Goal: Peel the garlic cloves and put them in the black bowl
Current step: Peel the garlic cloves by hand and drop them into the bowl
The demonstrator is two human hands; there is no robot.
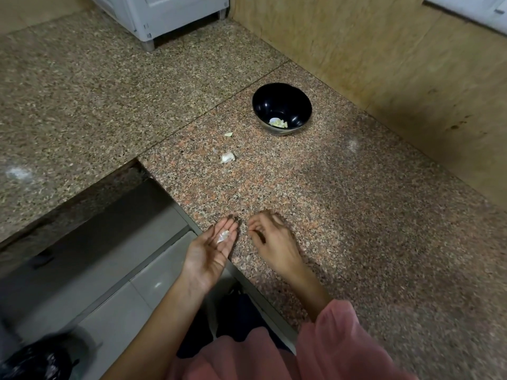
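Light, papery, easily lost: a job for fingertips

A white scrap (222, 237) lies on the straight fingers of our left hand (211, 256), which is held palm up at the near edge of the counter. We cannot tell whether it is a clove or loose skin. It looks feather-light, and we judge it would slide off a tilted palm, so a thumb-and-forefinger pinch suits it best. Just to its right, our right hand (274, 242) hovers with fingers curled downward; blur hides whether they pinch anything. Farther off lies a white garlic piece (227, 157), seemingly in its dry skin, with a smaller pale bit (228, 134) beyond it. We expect the skin to be brittle and flaky, and the flesh beneath firm yet slick once bare, so we would nip the tip and strip. At the far right stands the black bowl (296, 105), with a few peeled cloves (278, 122) at its bottom. The granite counter (356, 215) lies under it all
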